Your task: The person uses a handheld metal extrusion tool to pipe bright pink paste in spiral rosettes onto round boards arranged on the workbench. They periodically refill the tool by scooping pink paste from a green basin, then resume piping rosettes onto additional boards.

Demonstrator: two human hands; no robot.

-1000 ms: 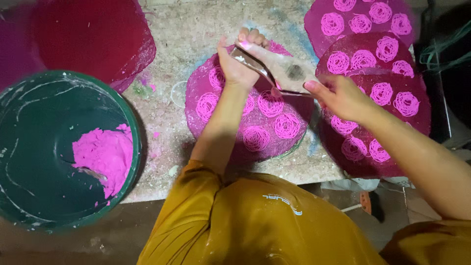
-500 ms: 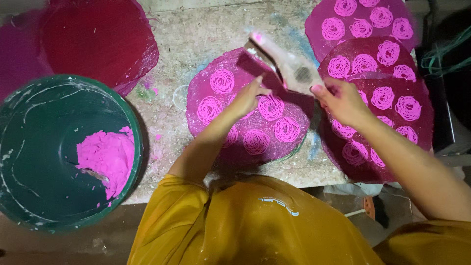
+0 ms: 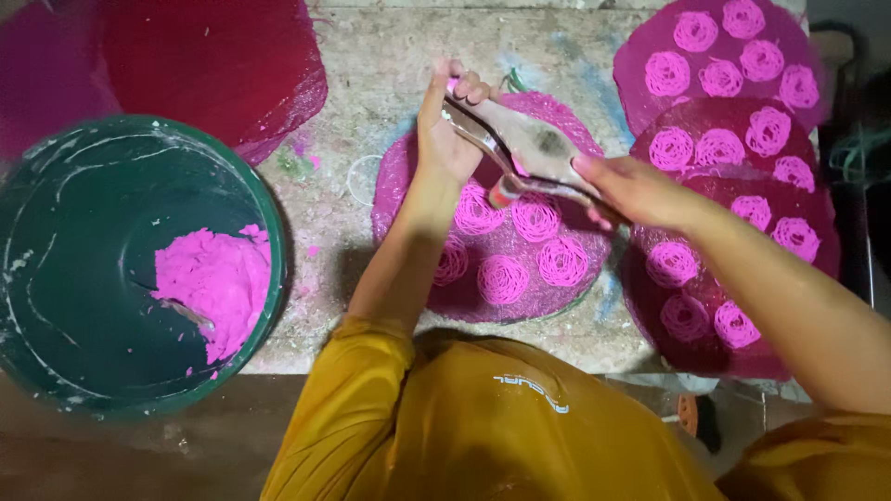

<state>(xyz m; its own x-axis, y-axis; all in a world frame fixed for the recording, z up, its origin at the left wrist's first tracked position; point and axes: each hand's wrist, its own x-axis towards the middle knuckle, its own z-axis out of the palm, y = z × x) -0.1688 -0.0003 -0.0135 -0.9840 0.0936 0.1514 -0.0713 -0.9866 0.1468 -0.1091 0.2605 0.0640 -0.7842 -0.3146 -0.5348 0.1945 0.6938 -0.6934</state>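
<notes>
A long metal press with two handles (image 3: 520,148) was held over the round pink woven mat (image 3: 408,186), on which pink noodle spirals (image 3: 503,278) lay. The left hand (image 3: 447,121) was closed round one handle; the right hand (image 3: 631,190) apparently gripped the other, fingers partly hidden. A green basin of pink dough (image 3: 56,186) stood well apart.

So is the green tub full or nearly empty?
Nearly empty: the green tub holds one lump of pink dough against its right wall, with bare smeared bottom elsewhere.
</notes>
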